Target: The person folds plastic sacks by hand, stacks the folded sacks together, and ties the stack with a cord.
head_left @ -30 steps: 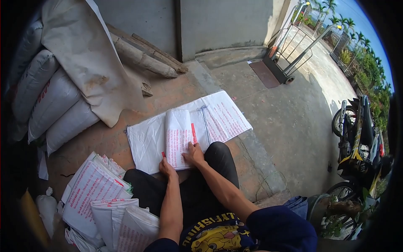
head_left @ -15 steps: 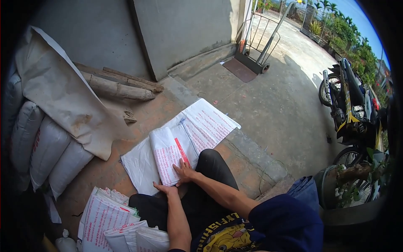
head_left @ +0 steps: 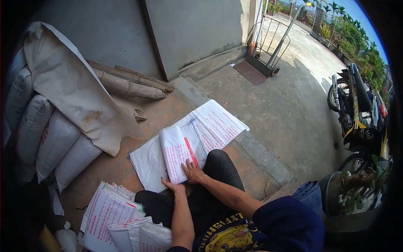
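A folded, red-printed white plastic sack [head_left: 173, 151] lies atop flat white sacks [head_left: 147, 168]; the right hand [head_left: 194, 173] rests open on its five-o'clock edge, the left hand [head_left: 174, 185], unclenched, at six o'clock.

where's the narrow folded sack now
In the head view, the narrow folded sack lies left of center on the flat sacks, the right hand on it and the left hand by its near end.

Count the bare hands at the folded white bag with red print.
2: the left bare hand by the near end of the folded white bag, and the right bare hand spread at its lower right side.
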A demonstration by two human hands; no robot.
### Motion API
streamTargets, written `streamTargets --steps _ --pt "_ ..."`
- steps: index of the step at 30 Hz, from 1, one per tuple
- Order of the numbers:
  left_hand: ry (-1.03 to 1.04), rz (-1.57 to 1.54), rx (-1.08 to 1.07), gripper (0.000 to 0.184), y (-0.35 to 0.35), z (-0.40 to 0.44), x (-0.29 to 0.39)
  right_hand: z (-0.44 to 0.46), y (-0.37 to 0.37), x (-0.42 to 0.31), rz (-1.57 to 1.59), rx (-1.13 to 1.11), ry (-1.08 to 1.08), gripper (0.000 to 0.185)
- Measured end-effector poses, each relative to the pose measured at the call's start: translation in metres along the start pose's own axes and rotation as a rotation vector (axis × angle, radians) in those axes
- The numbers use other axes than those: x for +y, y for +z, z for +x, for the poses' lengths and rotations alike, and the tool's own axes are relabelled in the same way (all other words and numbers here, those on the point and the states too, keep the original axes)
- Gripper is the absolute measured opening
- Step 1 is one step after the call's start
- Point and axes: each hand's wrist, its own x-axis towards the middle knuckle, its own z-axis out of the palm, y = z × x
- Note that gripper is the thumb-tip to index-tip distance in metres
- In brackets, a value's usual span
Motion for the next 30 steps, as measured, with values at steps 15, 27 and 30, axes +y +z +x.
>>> streamTargets --steps 15,27,30 --pt "0.426 0.673 0.054 0.049 0.011 -0.004 -0.006 0.02 0.001 0.018 0.198 -0.033 -0.036 0.108" --pt "0.981 1.045 0.221 0.035 0.036 -0.026 0.025 0.025 0.008 0.014 0.634 -0.02 -0.31 0.099" --pt "0.988 1.067 0.241 0.033 0.044 -0.032 0.022 0.029 0.013 0.015 0.714 -0.073 -0.257 0.094"
